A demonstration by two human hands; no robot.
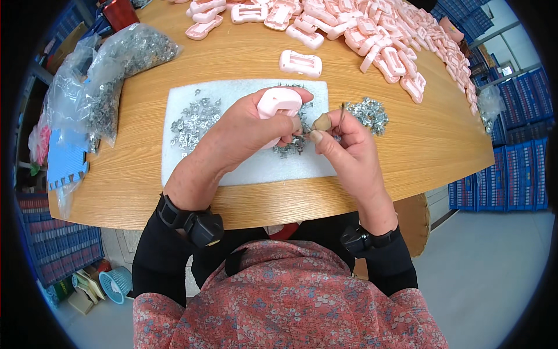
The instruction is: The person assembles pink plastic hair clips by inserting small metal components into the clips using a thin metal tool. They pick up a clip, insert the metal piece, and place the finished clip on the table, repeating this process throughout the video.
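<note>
My left hand (241, 125) is closed around a pale pink plastic casing (280, 100), tilted up with its rectangular opening showing. Just to its right, my right hand (351, 148) pinches thumb against index finger, a tan cover on that fingertip. A thin dark metal tool (342, 116) sticks up between the fingers of this hand; its tip is hidden. Both hands hover over a white foam sheet (250, 174). Small silvery metal pieces (195, 123) lie spread on its left part, and a darker heap of metal parts (286, 149) shows beneath the hands.
Right of the foam sits another pile of metal pieces (369, 115). One pink casing (300, 63) lies apart beyond the foam, before a large heap of casings (372, 29). Clear bags of metal parts (125, 64) and a blue foam mat (65, 160) occupy the table's left side.
</note>
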